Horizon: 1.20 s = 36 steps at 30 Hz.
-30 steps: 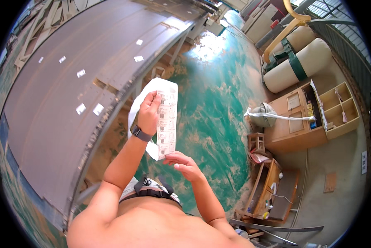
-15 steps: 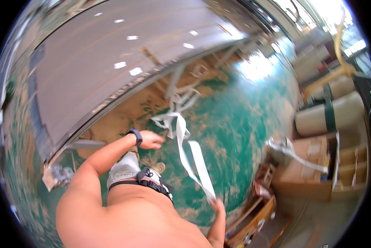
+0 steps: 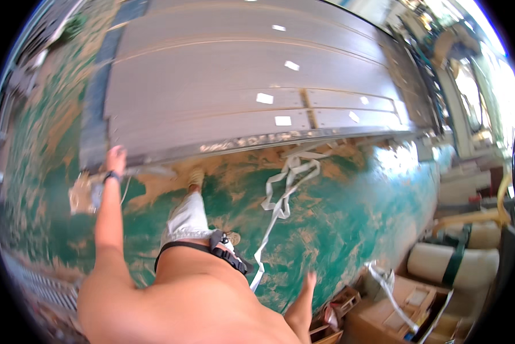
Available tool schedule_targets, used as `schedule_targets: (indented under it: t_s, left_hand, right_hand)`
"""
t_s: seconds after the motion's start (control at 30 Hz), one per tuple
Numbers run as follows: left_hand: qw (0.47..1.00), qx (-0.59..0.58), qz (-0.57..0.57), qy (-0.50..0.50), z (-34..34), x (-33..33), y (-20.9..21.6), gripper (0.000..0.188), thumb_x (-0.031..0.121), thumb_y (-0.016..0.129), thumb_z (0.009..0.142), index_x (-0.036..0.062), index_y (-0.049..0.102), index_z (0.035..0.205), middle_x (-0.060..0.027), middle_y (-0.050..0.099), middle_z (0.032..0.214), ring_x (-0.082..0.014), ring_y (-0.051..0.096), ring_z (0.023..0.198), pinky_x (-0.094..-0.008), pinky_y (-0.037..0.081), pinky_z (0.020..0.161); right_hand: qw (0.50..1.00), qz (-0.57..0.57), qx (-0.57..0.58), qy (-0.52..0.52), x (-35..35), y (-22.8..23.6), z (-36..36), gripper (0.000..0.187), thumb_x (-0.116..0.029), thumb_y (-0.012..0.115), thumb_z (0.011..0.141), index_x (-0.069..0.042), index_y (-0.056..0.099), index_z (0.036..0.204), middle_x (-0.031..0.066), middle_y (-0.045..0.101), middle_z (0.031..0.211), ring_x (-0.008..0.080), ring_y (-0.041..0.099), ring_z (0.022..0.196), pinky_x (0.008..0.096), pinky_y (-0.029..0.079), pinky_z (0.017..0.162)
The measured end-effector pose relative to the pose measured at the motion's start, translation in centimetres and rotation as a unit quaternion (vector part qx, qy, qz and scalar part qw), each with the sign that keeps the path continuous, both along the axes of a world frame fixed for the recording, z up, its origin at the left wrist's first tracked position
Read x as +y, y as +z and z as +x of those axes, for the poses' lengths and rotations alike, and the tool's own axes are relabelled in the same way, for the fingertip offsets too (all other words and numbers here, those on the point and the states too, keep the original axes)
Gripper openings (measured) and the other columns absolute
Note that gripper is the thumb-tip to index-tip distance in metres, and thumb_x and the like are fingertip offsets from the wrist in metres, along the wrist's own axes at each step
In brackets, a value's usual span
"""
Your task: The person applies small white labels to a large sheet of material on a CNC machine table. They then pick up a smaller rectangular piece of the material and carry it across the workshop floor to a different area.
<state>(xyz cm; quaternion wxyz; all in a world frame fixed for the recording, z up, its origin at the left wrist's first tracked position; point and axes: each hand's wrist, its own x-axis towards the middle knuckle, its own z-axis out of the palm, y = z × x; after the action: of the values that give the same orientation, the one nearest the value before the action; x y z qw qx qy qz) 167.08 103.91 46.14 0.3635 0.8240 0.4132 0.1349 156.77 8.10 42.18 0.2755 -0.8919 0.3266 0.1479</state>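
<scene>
Head view, looking down. I see the left hand (image 3: 115, 159) at left of centre, arm stretched upward in the frame, a dark wristband (image 3: 110, 176) on the wrist; it lies at the lower edge of the large grey sheet-metal stack (image 3: 240, 86) that fills the upper half. Whether its fingers are spread or curled I cannot tell. The right hand (image 3: 308, 286) sits at lower centre, fingers pressed together and pointing up, holding nothing that shows. A long white strap (image 3: 280, 198) lies loose on the worn green floor (image 3: 349, 218), looped at centre just below the stack's shiny edge, its tail running down toward the waist, near the right hand; contact is not visible. The person's torso covers the lower centre. At lower right stand 2 pale rolls (image 3: 452, 264) and brown cartons (image 3: 395, 309).
</scene>
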Motion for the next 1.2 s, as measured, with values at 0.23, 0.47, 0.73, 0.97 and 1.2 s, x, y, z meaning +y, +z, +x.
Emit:
schedule_targets:
  t_s: [0.23, 0.47, 0.73, 0.97, 1.2]
  left_hand:
    - [0.998, 0.055, -0.015, 0.013, 0.5, 4.8, -3.1, 0.055, 0.023, 0.063, 0.084, 0.0014, 0.044, 0.132, -0.0205, 0.050, 0.130, -0.0336, 0.046, 0.121, -0.0398, 0.034, 0.105]
    - [0.990, 0.133, -0.022, 0.041, 3.4, 2.5, 1.2, 0.064, 0.021, 0.063, 0.084, 0.0015, 0.036, 0.138, -0.0229, 0.041, 0.138, -0.0359, 0.037, 0.129, -0.0411, 0.029, 0.107]
    - [0.980, 0.138, -0.012, 0.139, 7.0, 1.0, 9.0, 0.072, 0.028, 0.067, 0.081, 0.0007, 0.034, 0.139, -0.0251, 0.038, 0.139, -0.0381, 0.038, 0.127, -0.0440, 0.030, 0.106]
    - [0.986, 0.151, 0.020, 0.061, 10.0, 7.2, 1.7, 0.085, 0.033, 0.069, 0.080, -0.0046, 0.025, 0.141, -0.0283, 0.036, 0.138, -0.0395, 0.040, 0.125, -0.0443, 0.035, 0.104]
    - [0.981, 0.086, -0.084, 0.150, 14.3, 5.3, 5.5, 0.079, 0.032, 0.068, 0.081, -0.0022, 0.028, 0.140, -0.0245, 0.039, 0.138, -0.0336, 0.046, 0.121, -0.0438, 0.038, 0.102]
  right_hand:
    - [0.888, -0.132, -0.305, 0.318, 29.8, 10.8, 43.9, 0.039, -0.014, 0.065, 0.073, -0.010, 0.061, 0.112, 0.0166, 0.056, 0.119, 0.0345, 0.052, 0.111, 0.0407, 0.044, 0.094]
    - [0.957, -0.196, -0.054, 0.207, 39.9, 9.2, 59.0, 0.055, -0.036, 0.060, 0.076, -0.013, 0.055, 0.125, 0.0180, 0.053, 0.127, 0.0349, 0.048, 0.120, 0.0414, 0.040, 0.099]
    - [0.962, -0.158, -0.183, 0.129, 43.9, 12.1, 60.9, 0.055, -0.034, 0.061, 0.072, -0.007, 0.058, 0.120, 0.0194, 0.057, 0.114, 0.0353, 0.051, 0.111, 0.0408, 0.041, 0.097]
    - [0.980, -0.096, -0.107, 0.140, 45.6, 8.9, 66.1, 0.057, -0.040, 0.059, 0.080, -0.009, 0.048, 0.126, 0.0200, 0.055, 0.121, 0.0376, 0.051, 0.114, 0.0451, 0.042, 0.096]
    - [0.981, -0.099, -0.080, 0.144, 45.0, 11.7, 65.7, 0.065, -0.048, 0.062, 0.075, -0.007, 0.051, 0.124, 0.0194, 0.056, 0.117, 0.0344, 0.052, 0.112, 0.0428, 0.043, 0.095]
